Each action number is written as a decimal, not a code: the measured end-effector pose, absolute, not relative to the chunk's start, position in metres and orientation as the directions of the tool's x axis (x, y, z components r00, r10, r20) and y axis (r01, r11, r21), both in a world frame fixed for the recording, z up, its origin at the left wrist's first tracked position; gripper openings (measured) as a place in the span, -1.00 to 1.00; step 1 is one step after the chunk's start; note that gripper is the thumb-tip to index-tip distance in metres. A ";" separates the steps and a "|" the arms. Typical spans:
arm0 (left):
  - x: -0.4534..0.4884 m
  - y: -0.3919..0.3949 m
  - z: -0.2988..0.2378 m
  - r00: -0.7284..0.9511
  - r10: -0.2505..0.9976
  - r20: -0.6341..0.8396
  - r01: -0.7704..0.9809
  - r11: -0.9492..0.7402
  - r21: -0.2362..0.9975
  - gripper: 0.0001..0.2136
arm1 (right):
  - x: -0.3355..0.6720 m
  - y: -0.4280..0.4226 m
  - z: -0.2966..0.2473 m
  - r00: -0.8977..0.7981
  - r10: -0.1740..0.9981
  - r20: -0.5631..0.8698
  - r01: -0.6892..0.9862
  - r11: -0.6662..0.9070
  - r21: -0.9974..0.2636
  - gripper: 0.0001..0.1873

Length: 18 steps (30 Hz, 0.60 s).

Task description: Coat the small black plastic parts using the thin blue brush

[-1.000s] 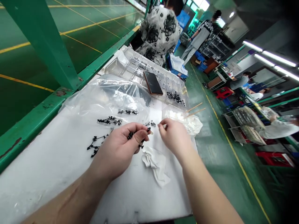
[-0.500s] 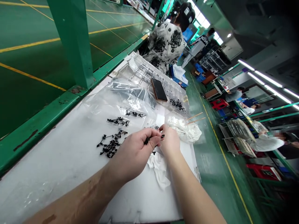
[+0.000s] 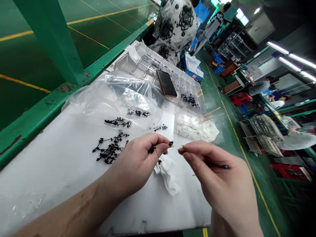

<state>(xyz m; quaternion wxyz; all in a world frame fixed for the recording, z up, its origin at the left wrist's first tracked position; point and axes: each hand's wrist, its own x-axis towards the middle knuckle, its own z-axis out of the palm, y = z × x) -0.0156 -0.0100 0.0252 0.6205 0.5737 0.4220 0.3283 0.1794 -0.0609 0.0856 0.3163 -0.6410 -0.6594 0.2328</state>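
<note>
Left hand [image 3: 137,164] pinches a small black plastic part [image 3: 151,149] between thumb and fingers; right hand [image 3: 217,174] is just beside it, not touching.
Right fingers [image 3: 195,152] press together on a thin dark stick [image 3: 217,166] with a blue tip. Black moulded sprues [image 3: 111,149] lie on the white tabletop [image 3: 61,154] left of the hands, a crumpled white cloth [image 3: 168,174] beneath them.

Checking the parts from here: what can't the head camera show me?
Head view:
Black part: left hand fingers hide how it is gripped.
Thin dark item: right hand fingers hide most of it.
Black pieces in the tray: too small to identify.
</note>
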 end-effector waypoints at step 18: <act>-0.015 -0.015 0.024 0.417 0.897 0.147 0.142 -0.224 0.964 -0.83 | 0.167 -0.048 0.077 0.053 0.999 -0.007 0.676 -0.041 -0.736 -0.79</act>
